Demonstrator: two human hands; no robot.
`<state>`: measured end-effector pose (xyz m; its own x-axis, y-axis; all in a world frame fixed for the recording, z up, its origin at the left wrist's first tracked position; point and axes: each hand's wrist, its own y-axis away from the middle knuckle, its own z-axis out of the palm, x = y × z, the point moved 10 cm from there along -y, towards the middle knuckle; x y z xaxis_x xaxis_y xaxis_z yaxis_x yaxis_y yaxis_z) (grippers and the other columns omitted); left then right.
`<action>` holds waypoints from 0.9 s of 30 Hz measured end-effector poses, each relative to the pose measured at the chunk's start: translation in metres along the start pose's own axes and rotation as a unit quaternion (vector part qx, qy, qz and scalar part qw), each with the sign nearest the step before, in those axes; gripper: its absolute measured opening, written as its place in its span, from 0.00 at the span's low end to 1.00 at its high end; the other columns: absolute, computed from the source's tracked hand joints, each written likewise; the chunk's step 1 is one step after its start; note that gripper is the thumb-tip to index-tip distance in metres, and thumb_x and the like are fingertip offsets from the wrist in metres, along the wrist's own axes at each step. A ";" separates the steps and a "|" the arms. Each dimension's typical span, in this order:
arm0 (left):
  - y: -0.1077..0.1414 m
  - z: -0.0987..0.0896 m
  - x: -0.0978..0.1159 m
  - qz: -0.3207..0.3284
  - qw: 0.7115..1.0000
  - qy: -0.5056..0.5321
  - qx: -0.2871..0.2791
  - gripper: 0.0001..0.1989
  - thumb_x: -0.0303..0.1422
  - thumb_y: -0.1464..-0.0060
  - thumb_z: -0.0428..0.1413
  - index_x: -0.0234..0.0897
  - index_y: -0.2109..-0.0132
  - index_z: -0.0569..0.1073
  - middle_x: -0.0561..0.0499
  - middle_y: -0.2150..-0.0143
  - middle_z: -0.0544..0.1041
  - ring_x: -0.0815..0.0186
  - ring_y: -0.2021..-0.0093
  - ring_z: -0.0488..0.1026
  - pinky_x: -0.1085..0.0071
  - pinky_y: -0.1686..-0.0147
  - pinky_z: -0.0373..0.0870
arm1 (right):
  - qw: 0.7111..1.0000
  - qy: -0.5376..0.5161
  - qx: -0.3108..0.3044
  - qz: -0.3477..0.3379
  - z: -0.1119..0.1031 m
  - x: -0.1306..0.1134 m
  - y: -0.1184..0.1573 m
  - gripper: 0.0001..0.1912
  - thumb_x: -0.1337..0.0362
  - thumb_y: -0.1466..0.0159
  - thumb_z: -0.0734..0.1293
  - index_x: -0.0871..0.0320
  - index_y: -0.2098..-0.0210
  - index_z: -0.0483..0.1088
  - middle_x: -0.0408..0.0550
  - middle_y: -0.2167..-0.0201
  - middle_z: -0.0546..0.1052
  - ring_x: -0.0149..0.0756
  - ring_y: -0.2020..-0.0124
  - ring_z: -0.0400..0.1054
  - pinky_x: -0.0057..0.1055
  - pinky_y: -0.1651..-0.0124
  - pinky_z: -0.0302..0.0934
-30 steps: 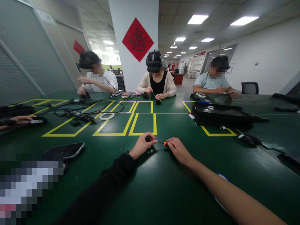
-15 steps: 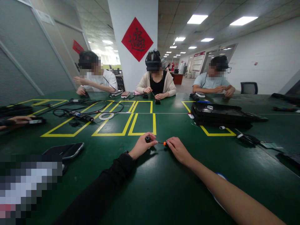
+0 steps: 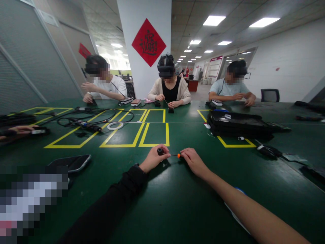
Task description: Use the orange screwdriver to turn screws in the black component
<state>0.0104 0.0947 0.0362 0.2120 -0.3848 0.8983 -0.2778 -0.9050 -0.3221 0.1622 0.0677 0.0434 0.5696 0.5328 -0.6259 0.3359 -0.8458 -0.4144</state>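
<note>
In the head view, the person at the near side of the green table (image 3: 162, 206) works with both hands close together over its surface. The left hand (image 3: 154, 158), below a black sleeve (image 3: 109, 200), has its thumb and fingers curled around a small black cylinder (image 3: 160, 151), one round end of which faces up between them. The right hand (image 3: 192, 162), on a bare forearm, pinches a slim screwdriver (image 3: 179, 156) at its orange collar; most of the handle is hidden by the fingers. Its thin dark shaft spans the gap toward the left fingertips, and I can't tell whether the tip touches the cylinder. Just beyond the hands, yellow tape (image 3: 154, 145) marks out rectangles, with a white ring of cable (image 3: 115, 126) and a tangle of black cables (image 3: 86, 124) to the left. A dark, flat device (image 3: 71, 163) lies left of the black sleeve, and black trays (image 3: 236, 122) are stacked on the right. A blue-edged item (image 3: 240, 190) shows partly from under the right forearm. At the far left another person's hand (image 3: 22, 128) is at a dark object with a pale label. Across the table sit three co-workers, the middle one (image 3: 169, 89) holding a thin tool over a small black block (image 3: 171, 110).
</note>
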 end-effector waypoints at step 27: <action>0.001 0.000 0.001 0.002 1.000 -0.011 0.003 0.11 0.35 0.59 0.60 0.33 0.69 0.69 0.53 0.71 0.71 0.71 0.71 0.67 0.73 0.68 0.63 | 0.999 0.015 -0.022 0.018 0.003 -0.002 0.002 0.13 0.63 0.35 0.54 0.58 0.63 0.69 0.49 0.64 0.70 0.36 0.59 0.62 0.36 0.53 0.56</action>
<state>0.0101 0.0937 0.0370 0.2313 -0.3919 0.8905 -0.2727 -0.9047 -0.3273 0.1596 0.0649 0.0420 0.6036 0.5022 -0.6193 0.3475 -0.8648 -0.3625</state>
